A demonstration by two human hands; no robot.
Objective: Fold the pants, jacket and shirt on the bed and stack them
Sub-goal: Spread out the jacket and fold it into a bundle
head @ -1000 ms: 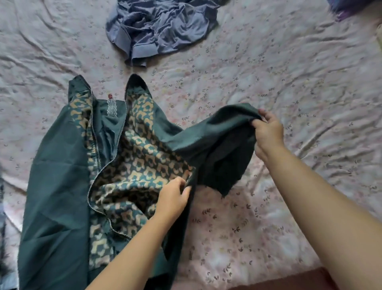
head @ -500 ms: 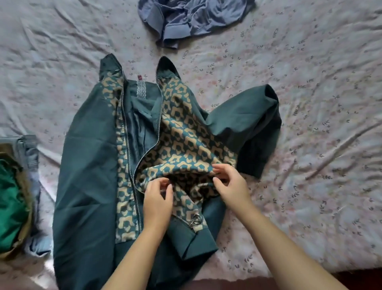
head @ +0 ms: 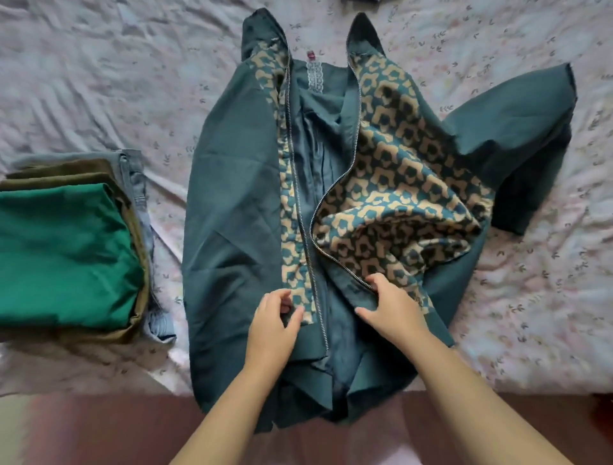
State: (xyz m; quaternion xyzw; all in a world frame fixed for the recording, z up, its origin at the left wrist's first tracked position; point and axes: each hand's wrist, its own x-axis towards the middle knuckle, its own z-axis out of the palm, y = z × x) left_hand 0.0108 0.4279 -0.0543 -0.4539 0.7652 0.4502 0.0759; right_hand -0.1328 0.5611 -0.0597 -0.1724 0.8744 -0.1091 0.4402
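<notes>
the floral-sheeted bed (head: 83,83) carried the dark green jacket (head: 232,199), spread open at its middle, patterned lining showing, hem toward you. just beside it, on your left, sat 1 stack of folded clothes (head: 59,252), a green piece on top. your left hand (head: 272,328) pinched the left front panel beside the zipper (head: 300,205), near the hem; your right hand (head: 391,305) gripped the right panel's zipper edge.

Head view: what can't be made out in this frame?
- Dark garment, head view: cut off by the top edge; only a sliver shows.
- Folded stack of green, olive and denim clothes, head view: frame's left edge crops it; green piece covers lower layers.
- Teal zip-up jacket with patterned lining, head view: right hand covers the zip's lower end.
</notes>
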